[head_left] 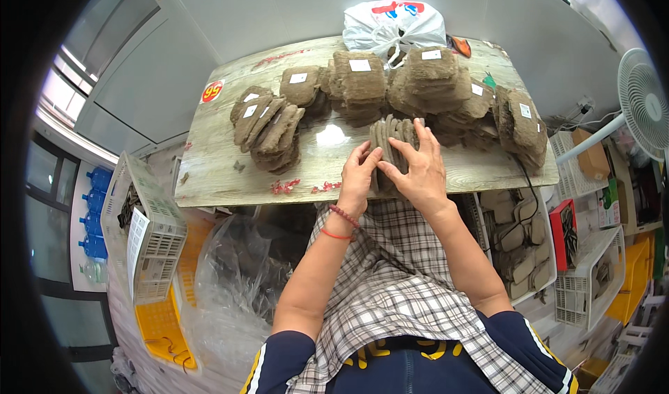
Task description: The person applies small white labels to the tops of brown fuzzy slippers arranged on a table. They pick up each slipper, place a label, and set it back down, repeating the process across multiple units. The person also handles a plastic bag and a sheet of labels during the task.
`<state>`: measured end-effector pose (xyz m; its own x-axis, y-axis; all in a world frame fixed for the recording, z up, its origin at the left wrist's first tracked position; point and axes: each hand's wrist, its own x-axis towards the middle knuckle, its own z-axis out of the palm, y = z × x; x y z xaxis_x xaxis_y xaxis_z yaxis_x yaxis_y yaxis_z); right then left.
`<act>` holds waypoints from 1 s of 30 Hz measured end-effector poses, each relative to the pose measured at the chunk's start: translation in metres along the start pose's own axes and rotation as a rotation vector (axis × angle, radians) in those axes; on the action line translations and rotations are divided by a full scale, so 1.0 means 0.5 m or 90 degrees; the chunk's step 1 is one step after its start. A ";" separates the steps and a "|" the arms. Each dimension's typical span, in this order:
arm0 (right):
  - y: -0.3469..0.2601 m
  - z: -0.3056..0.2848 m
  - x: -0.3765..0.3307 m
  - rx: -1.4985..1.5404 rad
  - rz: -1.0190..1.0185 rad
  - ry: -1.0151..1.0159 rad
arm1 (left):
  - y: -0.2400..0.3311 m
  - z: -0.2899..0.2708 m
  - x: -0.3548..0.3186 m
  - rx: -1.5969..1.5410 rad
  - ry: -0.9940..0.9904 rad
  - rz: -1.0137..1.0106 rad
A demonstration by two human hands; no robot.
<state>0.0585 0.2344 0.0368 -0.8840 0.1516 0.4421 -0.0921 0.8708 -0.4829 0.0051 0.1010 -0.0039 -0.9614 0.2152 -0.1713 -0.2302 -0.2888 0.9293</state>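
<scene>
At the table's near edge, a bundle of grey-brown fuzzy pads stands on edge, its layers side by side. My left hand grips the bundle's left side, thumb bent in toward the middle. My right hand lies over its right side, fingers reaching to the far end and thumb close to the left one. My palms and fingers hide the lower part of the bundle. Beyond it are more stacks of the same pads, among them a middle stack topped with a white label.
A left pile and a right pile of labelled pads flank my hands. A white plastic bag sits at the back. Under the right edge, a crate holds more pads. Clear plastic sheeting hangs lower left; a fan stands right.
</scene>
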 end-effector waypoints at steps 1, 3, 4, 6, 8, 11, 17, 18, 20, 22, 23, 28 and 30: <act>0.005 0.006 -0.001 0.012 0.003 0.006 | -0.005 -0.006 0.002 -0.017 -0.017 -0.011; 0.014 0.016 -0.002 0.035 0.013 0.022 | -0.002 -0.012 0.004 -0.051 -0.057 -0.033; 0.016 0.018 -0.005 0.034 0.018 0.028 | -0.003 -0.011 0.003 -0.009 -0.023 -0.042; 0.008 0.021 -0.004 0.051 0.023 0.044 | 0.005 -0.003 -0.006 0.040 0.017 -0.022; -0.001 0.028 0.001 0.095 0.029 0.063 | -0.003 0.001 -0.003 0.069 0.080 0.023; -0.023 0.032 -0.001 0.105 0.066 0.074 | -0.009 -0.020 0.002 -0.168 -0.037 -0.037; -0.011 0.021 0.004 0.159 0.152 0.042 | -0.045 -0.012 0.021 -0.105 0.030 -0.048; 0.000 0.023 0.007 0.171 0.141 0.049 | -0.050 -0.009 0.028 -0.091 0.047 -0.052; 0.026 0.023 0.010 0.206 0.116 0.055 | -0.043 -0.008 0.030 -0.091 0.064 -0.076; 0.041 0.020 0.010 0.281 0.119 0.049 | -0.042 -0.027 0.039 -0.132 -0.038 -0.107; 0.047 0.018 0.008 0.341 0.128 0.050 | -0.028 -0.030 0.034 -0.150 -0.092 -0.124; 0.025 0.001 0.006 0.739 0.173 -0.002 | 0.037 -0.026 -0.012 -0.280 -0.071 -0.093; -0.011 -0.015 0.004 0.830 0.175 -0.038 | 0.052 -0.040 -0.029 -0.322 -0.089 -0.117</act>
<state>0.0605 0.2333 0.0462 -0.9598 0.1993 0.1975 -0.2477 -0.2712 -0.9301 0.0099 0.0717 0.0161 -0.8774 0.4165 -0.2380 -0.4687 -0.6389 0.6100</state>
